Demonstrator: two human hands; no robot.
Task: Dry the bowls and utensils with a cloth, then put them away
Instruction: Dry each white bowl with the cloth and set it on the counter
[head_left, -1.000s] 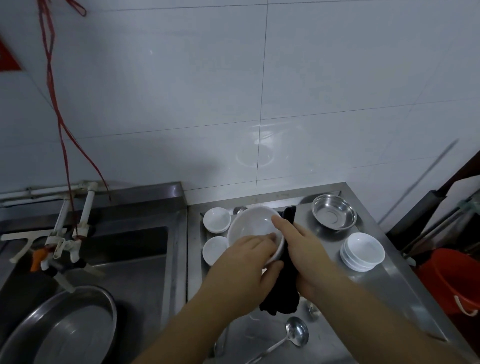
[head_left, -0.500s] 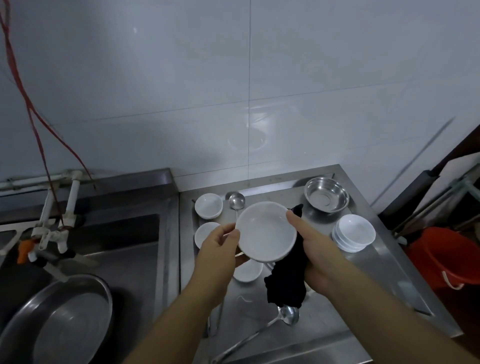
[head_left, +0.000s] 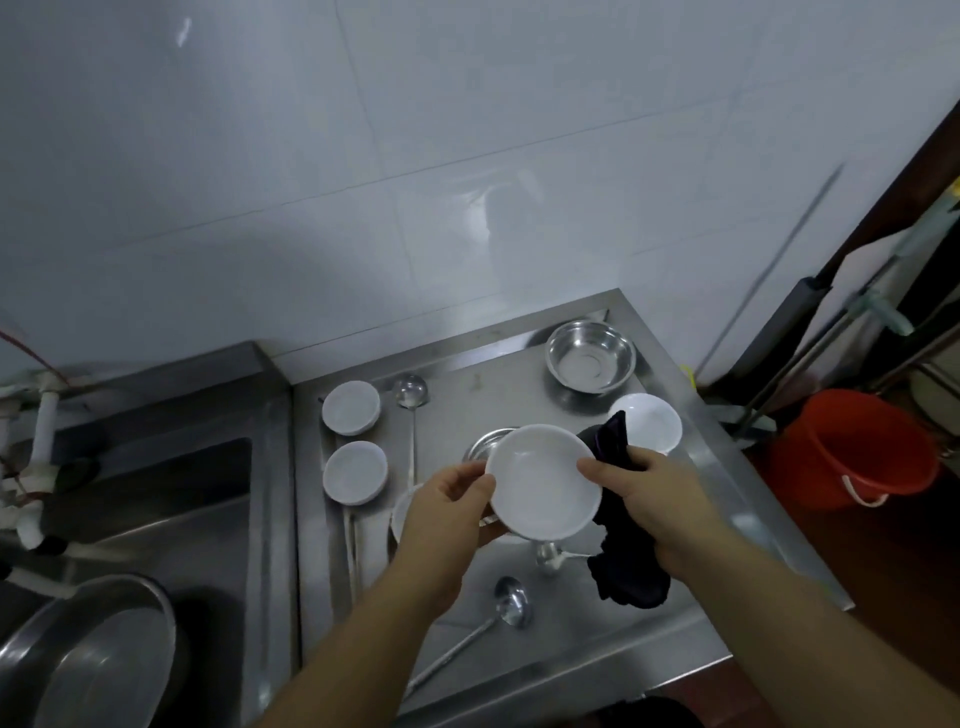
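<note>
Bowl (head_left: 543, 480) now lower, both hands' fingers (head_left: 470, 480) curled on rim, right with cloth (head_left: 621, 525).

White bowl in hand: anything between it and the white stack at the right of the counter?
Only the dark cloth. It hangs from the right hand at the white bowl's right rim, and its upper end overlaps the white stack in this view. The left hand holds the opposite rim.

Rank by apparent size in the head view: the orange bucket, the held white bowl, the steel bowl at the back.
1. orange bucket
2. held white bowl, though nearness to the camera inflates it
3. steel bowl
</note>
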